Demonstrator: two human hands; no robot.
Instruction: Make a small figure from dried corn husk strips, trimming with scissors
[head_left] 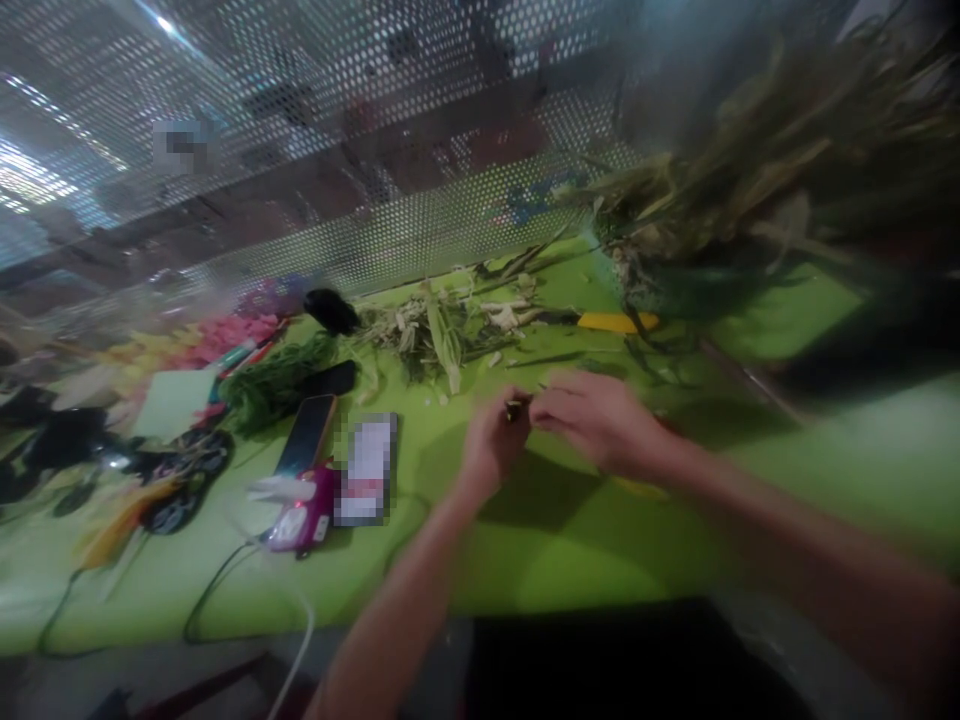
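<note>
Over the green tabletop [450, 570], my left hand [495, 438] is closed in a loose fist around a small dark piece with a yellowish spot [514, 410]. Blur and its small size hide what kind of thing it is. My right hand [592, 418] meets it from the right, its fingers pinched together close to that piece. What the right fingers hold, if anything, I cannot make out. Just beyond my hands lies a heap of dry, pale green husks or leaves [442, 340]. A yellow-handled tool [619, 321] rests to the right of the heap.
Left of my hands are a dark phone [306, 435], a second phone-like device with a blurred-out face [367, 470] and a purple power device [304, 520] with a white cable. Green string [281, 385] and pink material [229, 340] lie farther back. Dry stalks [720, 200] fill the right; perforated metal [450, 130] rises behind.
</note>
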